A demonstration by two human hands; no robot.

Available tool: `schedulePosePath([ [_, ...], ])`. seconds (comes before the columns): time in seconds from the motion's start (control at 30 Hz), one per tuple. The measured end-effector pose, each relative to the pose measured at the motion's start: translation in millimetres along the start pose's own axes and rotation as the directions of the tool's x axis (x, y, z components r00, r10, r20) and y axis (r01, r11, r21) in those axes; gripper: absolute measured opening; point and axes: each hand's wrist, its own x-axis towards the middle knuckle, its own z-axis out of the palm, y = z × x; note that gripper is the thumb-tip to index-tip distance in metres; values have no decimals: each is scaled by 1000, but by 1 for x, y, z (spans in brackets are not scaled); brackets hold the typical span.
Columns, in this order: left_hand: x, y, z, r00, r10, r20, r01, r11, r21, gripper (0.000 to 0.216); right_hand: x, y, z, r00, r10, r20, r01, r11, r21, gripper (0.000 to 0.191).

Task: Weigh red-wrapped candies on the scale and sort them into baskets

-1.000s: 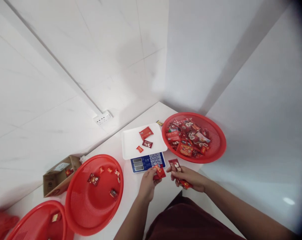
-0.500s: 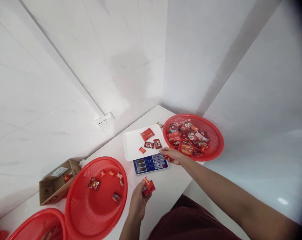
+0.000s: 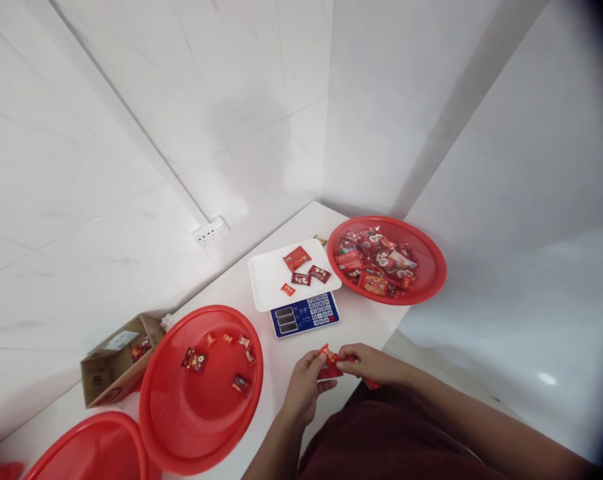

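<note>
Low over the table's front edge, my left hand grips small red candy packets between thumb and fingers. My right hand meets it from the right, its fingers closed at the packets' edge. A bit of red wrapper shows beneath the right palm. Just beyond both hands stands a weighing scale with a blue keypad panel. Its white tray carries a larger red packet, two dark red packets and a small red candy.
A red basket heaped with wrapped sweets sits right of the scale. To the left, another red basket holds several sweets, with a third red basket nearer me. An open cardboard box stands behind them, near the wall socket.
My right hand has come back from beside the scale's keypad toward my body and joined my left hand. The left hand has shifted right with its packets. The view has moved slightly.
</note>
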Motion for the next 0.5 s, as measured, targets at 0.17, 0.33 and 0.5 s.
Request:
schedulePosePath([
  [0.17, -3, -7, 2, 999, -17, 48, 15, 999, 35, 35, -5, 0, 0, 989, -38, -146, 16, 988, -155, 25],
  [0.33, -5, -5, 4, 999, 32, 24, -33, 997, 75, 38, -7, -2, 2, 977, -43, -210, 21, 994, -108, 25],
  [0.5, -6, -4, 11, 998, 65, 8, -65, 998, 27, 39, -5, -8, -3, 984, -51, -173, 41, 998, -56, 21],
])
